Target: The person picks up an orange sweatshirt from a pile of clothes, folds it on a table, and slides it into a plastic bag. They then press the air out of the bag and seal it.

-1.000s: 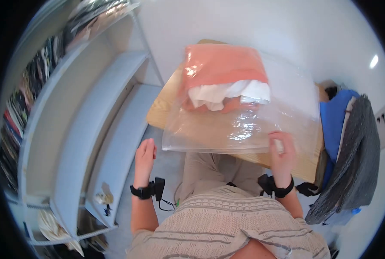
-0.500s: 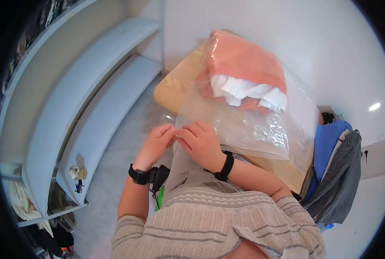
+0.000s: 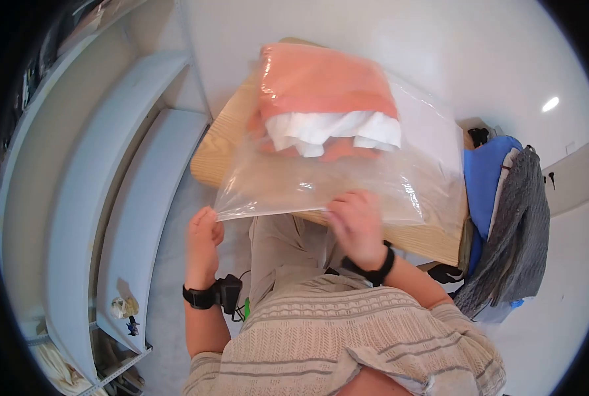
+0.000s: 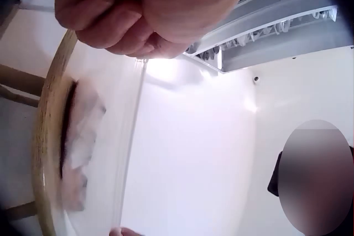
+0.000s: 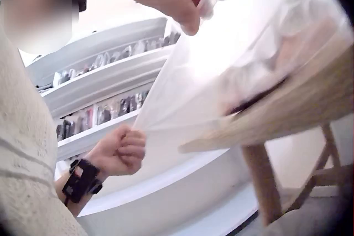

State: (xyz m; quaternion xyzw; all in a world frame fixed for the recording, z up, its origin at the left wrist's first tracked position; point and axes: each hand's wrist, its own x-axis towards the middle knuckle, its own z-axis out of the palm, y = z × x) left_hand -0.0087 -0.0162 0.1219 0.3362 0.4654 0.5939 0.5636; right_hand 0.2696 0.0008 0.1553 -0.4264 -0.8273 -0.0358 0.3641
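A clear plastic zip bag [image 3: 274, 186] lies over a wooden stool or small table, its near edge stretched out toward the person. Inside it is folded orange fabric [image 3: 330, 79], with white fabric [image 3: 337, 129] along the near side. The left hand [image 3: 204, 239] grips the bag's near left corner, fingers curled, as the right wrist view also shows. Along the same edge, further right, the right hand [image 3: 359, 224] pinches the bag between thumb and fingers. In the left wrist view the pull of the edge runs straight between the two hands.
White shelves [image 3: 132, 152] curve along the left, with small items on the lower one. The wooden top [image 3: 433, 244] shows past the bag's near edge. Blue cloth [image 3: 492, 178] and a dark grey garment [image 3: 515, 218] hang at the right. A white wall stands behind.
Both hands met at the bag's left corner half a second ago. Since then the right hand has slid rightward along the near edge, while the left hand keeps the corner.
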